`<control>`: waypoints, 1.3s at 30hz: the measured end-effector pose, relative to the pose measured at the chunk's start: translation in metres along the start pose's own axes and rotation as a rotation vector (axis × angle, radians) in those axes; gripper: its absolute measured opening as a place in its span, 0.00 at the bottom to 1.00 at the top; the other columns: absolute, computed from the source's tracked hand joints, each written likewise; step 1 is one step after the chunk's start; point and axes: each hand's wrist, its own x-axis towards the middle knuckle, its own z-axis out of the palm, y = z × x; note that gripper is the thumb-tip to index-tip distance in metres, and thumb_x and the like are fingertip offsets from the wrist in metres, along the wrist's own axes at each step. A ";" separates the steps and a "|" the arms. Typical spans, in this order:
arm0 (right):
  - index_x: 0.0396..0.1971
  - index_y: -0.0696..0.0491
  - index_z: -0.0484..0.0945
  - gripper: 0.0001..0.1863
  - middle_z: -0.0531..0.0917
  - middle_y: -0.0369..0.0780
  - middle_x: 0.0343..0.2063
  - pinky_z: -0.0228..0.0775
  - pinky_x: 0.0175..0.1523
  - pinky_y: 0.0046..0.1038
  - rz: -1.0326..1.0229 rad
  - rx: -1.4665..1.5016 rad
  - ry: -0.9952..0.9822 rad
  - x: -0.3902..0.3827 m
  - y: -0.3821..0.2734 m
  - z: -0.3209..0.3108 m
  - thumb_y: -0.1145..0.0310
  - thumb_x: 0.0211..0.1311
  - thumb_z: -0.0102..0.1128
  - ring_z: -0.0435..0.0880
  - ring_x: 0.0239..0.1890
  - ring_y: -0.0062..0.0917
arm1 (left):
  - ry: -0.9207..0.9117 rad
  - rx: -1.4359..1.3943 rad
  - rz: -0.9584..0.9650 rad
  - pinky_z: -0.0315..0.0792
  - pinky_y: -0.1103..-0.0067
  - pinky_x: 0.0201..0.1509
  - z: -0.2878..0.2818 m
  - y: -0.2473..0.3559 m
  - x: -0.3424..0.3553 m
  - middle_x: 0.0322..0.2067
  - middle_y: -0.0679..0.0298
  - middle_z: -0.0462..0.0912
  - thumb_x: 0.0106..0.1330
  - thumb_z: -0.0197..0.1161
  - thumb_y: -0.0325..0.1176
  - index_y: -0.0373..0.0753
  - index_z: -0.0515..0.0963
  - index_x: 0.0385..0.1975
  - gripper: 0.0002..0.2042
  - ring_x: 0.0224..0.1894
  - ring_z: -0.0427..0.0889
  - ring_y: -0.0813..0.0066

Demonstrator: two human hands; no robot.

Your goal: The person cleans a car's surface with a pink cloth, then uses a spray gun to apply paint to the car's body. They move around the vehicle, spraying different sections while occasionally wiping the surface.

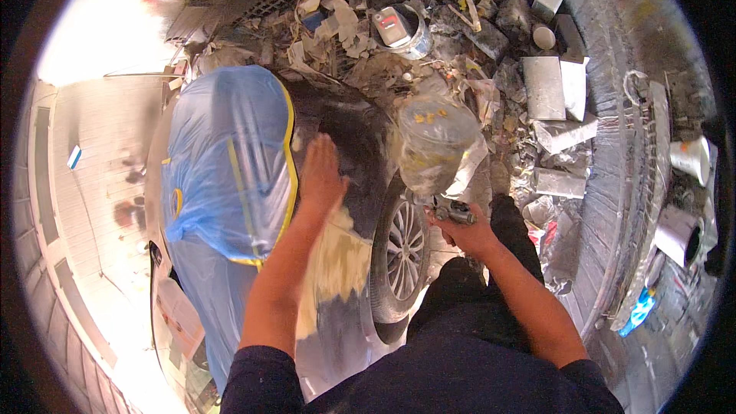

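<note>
My left hand lies flat with straight fingers against the dark body panel of a car, slightly blurred. Below it, a tan, uneven patch covers part of the bodywork above the wheel. Blue masking film, edged with yellow tape, covers the car just left of that hand. My right hand is wrapped round the grip of a spray gun. A cloudy translucent cup with yellowish marks sits over the gun; where the two join is partly hidden.
Scraps, cans and paper litter the floor ahead, around a white bucket with a metal can in it. Boxy containers stand to the right, before a film-covered wall. White tubs lie at the far right.
</note>
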 end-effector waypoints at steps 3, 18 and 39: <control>0.47 0.49 0.92 0.13 0.86 0.29 0.24 0.64 0.25 0.23 -0.004 0.000 -0.052 0.039 -0.033 -0.013 0.57 0.71 0.77 0.72 0.19 0.12 | -0.179 -0.178 0.210 0.43 0.55 0.89 0.038 0.051 -0.039 0.81 0.43 0.60 0.63 0.70 0.61 0.30 0.63 0.79 0.51 0.85 0.53 0.46; 0.52 0.55 0.89 0.14 0.87 0.33 0.27 0.62 0.23 0.25 0.174 -0.172 -0.010 0.163 -0.106 -0.064 0.63 0.75 0.72 0.72 0.17 0.15 | -0.347 -0.240 -0.233 0.41 0.60 0.89 0.047 -0.123 0.217 0.83 0.41 0.53 0.71 0.62 0.63 0.25 0.57 0.81 0.51 0.87 0.48 0.46; 0.42 0.44 0.89 0.10 0.80 0.29 0.20 0.71 0.42 0.28 0.193 -0.259 0.132 0.202 -0.111 -0.042 0.55 0.75 0.69 0.79 0.25 0.18 | -0.403 -0.184 -0.008 0.37 0.55 0.89 0.026 -0.095 0.235 0.82 0.36 0.52 0.74 0.51 0.72 0.18 0.54 0.79 0.56 0.87 0.45 0.40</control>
